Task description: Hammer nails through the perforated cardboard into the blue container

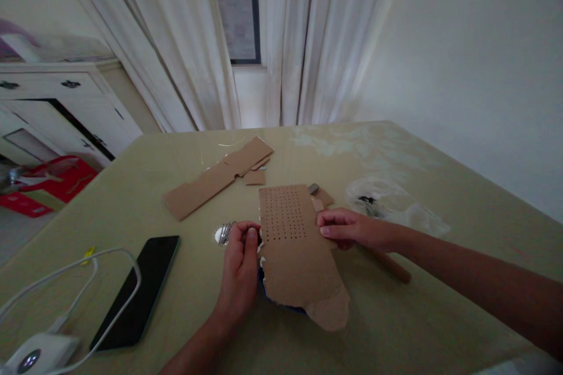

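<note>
The left hand [240,266] pinched the near-left edge of a perforated cardboard piece [295,249], apparently steadying it flat on the counter [396,328], while the right hand [352,228] pressed its far-right edge, fingers curled. Something blue underneath was mostly hidden; small metal bits [225,232] beside the left hand were unclear.

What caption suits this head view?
Two hands, left and right, steady a perforated cardboard piece on a green table.
</note>
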Demonstrator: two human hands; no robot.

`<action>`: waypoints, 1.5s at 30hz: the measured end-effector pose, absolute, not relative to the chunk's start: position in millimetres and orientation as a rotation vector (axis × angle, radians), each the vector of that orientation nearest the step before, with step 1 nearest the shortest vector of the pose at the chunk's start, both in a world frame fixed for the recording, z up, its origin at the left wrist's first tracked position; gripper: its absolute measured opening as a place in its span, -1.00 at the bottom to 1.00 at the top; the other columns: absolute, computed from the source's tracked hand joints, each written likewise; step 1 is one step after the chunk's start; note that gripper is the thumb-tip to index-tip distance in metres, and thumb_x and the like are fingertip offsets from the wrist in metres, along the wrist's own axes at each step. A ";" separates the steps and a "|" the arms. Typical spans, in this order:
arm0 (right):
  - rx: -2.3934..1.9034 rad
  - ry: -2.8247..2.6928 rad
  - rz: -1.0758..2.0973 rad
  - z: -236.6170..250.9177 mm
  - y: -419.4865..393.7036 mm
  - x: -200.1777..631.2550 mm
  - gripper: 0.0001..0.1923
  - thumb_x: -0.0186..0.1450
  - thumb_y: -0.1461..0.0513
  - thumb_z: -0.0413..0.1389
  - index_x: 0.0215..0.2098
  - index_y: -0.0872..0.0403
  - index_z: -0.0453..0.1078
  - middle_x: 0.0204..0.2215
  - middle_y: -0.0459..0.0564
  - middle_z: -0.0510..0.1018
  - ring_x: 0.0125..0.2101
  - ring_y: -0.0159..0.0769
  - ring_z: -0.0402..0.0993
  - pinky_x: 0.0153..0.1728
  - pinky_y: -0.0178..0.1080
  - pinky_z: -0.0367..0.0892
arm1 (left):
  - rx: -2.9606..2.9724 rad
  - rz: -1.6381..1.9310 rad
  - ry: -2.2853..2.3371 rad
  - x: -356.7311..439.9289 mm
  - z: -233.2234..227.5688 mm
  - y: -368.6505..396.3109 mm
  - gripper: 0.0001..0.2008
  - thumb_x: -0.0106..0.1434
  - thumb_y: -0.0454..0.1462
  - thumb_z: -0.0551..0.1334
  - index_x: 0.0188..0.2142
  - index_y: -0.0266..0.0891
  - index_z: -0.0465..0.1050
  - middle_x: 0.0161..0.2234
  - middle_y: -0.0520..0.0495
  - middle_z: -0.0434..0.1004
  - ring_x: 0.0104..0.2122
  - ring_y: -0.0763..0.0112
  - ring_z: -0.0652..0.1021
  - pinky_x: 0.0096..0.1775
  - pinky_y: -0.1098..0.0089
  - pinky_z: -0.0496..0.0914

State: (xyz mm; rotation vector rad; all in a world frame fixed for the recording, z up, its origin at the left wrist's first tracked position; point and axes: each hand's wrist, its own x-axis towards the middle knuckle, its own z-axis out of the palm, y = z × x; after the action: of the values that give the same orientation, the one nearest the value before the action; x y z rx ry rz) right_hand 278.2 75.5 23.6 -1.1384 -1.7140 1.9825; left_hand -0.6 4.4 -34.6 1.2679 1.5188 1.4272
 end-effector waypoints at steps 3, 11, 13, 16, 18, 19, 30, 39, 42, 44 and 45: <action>-1.158 -1.661 1.962 29.4 66.0 283.1 -0.49 0.29 -0.18 0.40 -0.27 0.02 0.38 -0.42 -0.20 0.31 -0.47 -0.43 0.19 -0.48 -0.34 0.13 | 1.278 1.437 1.473 3.3 -32.7 1.4 -0.72 0.52 -0.01 0.14 -0.17 -0.12 0.45 -0.28 -0.03 0.52 -0.27 0.28 0.54 -0.19 0.30 0.49; -1.171 -1.386 1.959 20.0 41.0 283.5 -0.53 0.23 -0.09 0.45 -0.30 0.01 0.37 -0.46 -0.22 0.25 -0.48 -0.41 0.11 -0.49 -0.32 0.02 | 1.280 1.428 1.450 7.7 -28.8 -0.6 -0.75 0.52 -0.05 0.12 -0.17 -0.12 0.44 -0.29 -0.05 0.52 -0.27 0.25 0.54 -0.21 0.27 0.49; -1.156 -1.364 1.968 17.2 36.2 282.1 -0.54 0.23 -0.08 0.44 -0.30 0.02 0.37 -0.47 -0.22 0.24 -0.49 -0.42 0.09 -0.49 -0.31 0.00 | 1.285 1.409 1.455 7.7 -27.5 -0.7 -0.74 0.52 -0.04 0.12 -0.17 -0.11 0.45 -0.29 -0.05 0.52 -0.27 0.23 0.55 -0.21 0.26 0.50; -1.183 -1.443 1.959 16.0 31.4 280.6 -0.55 0.25 -0.08 0.42 -0.30 0.02 0.37 -0.49 -0.23 0.23 -0.50 -0.42 0.08 -0.49 -0.31 -0.03 | 1.287 1.422 1.461 8.4 -26.3 -0.2 -0.74 0.51 -0.04 0.11 -0.18 -0.12 0.44 -0.28 -0.06 0.53 -0.27 0.24 0.55 -0.20 0.27 0.51; -1.202 -1.486 1.923 15.6 30.3 280.1 -0.55 0.27 -0.10 0.40 -0.31 0.01 0.36 -0.49 -0.23 0.23 -0.50 -0.41 0.07 -0.49 -0.30 -0.04 | 1.282 1.442 1.459 9.2 -26.1 0.5 -0.74 0.51 -0.04 0.12 -0.20 -0.12 0.43 -0.28 -0.06 0.53 -0.27 0.25 0.55 -0.20 0.27 0.51; -1.204 -1.507 1.904 15.1 30.2 280.1 -0.55 0.28 -0.11 0.39 -0.32 0.01 0.35 -0.50 -0.23 0.23 -0.50 -0.41 0.07 -0.50 -0.30 -0.04 | 1.280 1.445 1.455 9.6 -26.1 0.7 -0.74 0.52 -0.04 0.12 -0.19 -0.12 0.43 -0.28 -0.05 0.53 -0.27 0.25 0.55 -0.20 0.27 0.51; -1.213 -1.540 1.828 8.7 31.4 283.5 -0.56 0.30 -0.12 0.37 -0.27 0.02 0.40 -0.51 -0.23 0.24 -0.52 -0.42 0.10 -0.52 -0.30 -0.04 | 1.320 1.422 1.460 9.9 -25.4 -0.7 -0.69 0.52 0.02 0.11 -0.19 -0.10 0.43 -0.30 -0.05 0.52 -0.29 0.25 0.53 -0.24 0.27 0.49; -1.200 -1.569 1.816 8.5 31.5 282.7 -0.49 0.30 -0.19 0.36 -0.31 0.03 0.40 -0.51 -0.21 0.28 -0.53 -0.43 0.09 -0.56 -0.31 -0.08 | 1.357 1.424 1.475 10.0 -23.1 -1.3 -0.74 0.51 -0.02 0.12 -0.19 -0.10 0.43 -0.29 -0.05 0.51 -0.30 0.22 0.53 -0.24 0.25 0.48; -1.226 -1.621 1.764 8.9 32.3 284.5 -0.47 0.32 -0.22 0.33 -0.33 0.04 0.41 -0.54 -0.22 0.26 -0.55 -0.44 0.06 -0.57 -0.30 -0.09 | 1.344 1.421 1.479 9.9 -23.3 -1.7 -0.76 0.51 -0.05 0.12 -0.19 -0.10 0.43 -0.29 -0.05 0.51 -0.29 0.23 0.53 -0.24 0.26 0.48; -1.255 -1.627 1.739 9.2 32.9 286.0 -0.46 0.32 -0.23 0.33 -0.33 0.04 0.41 -0.55 -0.23 0.26 -0.56 -0.44 0.06 -0.58 -0.30 -0.09 | 1.341 1.422 1.480 9.8 -23.7 -2.0 -0.77 0.51 -0.08 0.11 -0.19 -0.11 0.43 -0.29 -0.05 0.51 -0.29 0.24 0.53 -0.24 0.27 0.48; -1.268 -1.626 1.732 9.4 33.1 286.6 -0.46 0.32 -0.23 0.33 -0.32 0.04 0.41 -0.55 -0.22 0.26 -0.56 -0.44 0.06 -0.58 -0.30 -0.09 | 1.343 1.424 1.480 9.8 -23.9 -2.0 -0.77 0.51 -0.08 0.10 -0.19 -0.11 0.43 -0.29 -0.05 0.50 -0.29 0.24 0.53 -0.25 0.27 0.48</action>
State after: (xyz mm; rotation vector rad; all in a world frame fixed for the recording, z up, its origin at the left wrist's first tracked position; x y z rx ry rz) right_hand 286.6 33.1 9.4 -1.2677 -1.6259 1.7317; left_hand 9.8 -2.0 -23.9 1.3428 1.4802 1.4237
